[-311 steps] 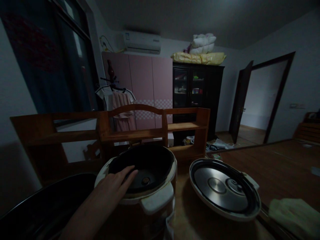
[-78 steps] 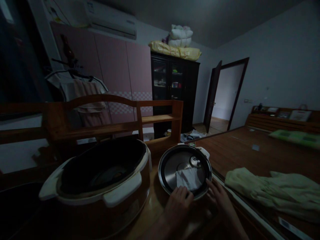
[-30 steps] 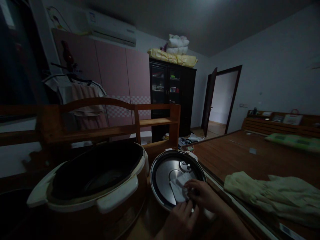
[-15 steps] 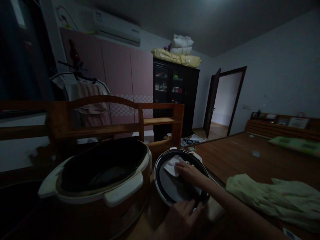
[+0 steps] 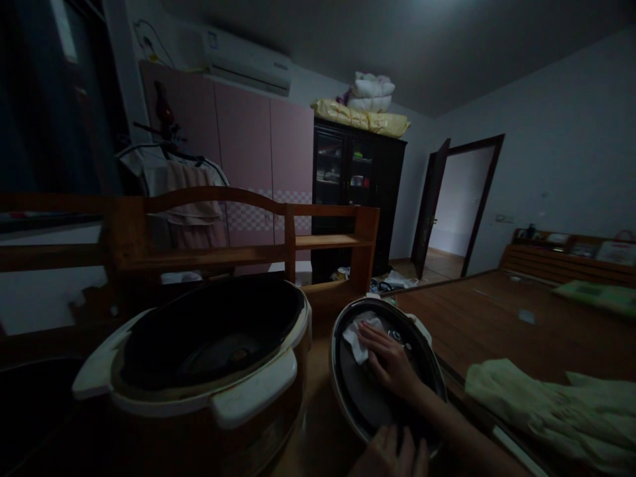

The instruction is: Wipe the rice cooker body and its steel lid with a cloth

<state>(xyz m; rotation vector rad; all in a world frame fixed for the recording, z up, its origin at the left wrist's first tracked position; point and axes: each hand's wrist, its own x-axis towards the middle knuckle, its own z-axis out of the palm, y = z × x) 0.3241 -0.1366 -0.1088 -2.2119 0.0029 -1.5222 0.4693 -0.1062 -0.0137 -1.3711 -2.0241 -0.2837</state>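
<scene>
A round cooker lid (image 5: 360, 391) with a dark ring and pale rim leans tilted, its inner face toward me. My right hand (image 5: 390, 358) presses a crumpled white cloth (image 5: 356, 341) flat against the upper left of that face. At the lid's lower edge, my left hand (image 5: 390, 454) has its fingers bent over the rim; part of the hand is cut off by the frame. To the left stands a large cooker body (image 5: 256, 391) with white handles and a dark, open inside.
Behind the cooker runs a wooden shelf rail (image 5: 213, 257). A light green cloth (image 5: 546, 407) lies on the wooden bed board (image 5: 447, 318) at the right. A dark pot edge (image 5: 40, 364) shows at the far left. Pink wardrobe doors (image 5: 243, 146) stand behind.
The lid has shifted right and stands more steeply tilted. My left hand has moved right and down with its rim. My right hand's fingers now lie flatter over the cloth. The view has turned slightly left.
</scene>
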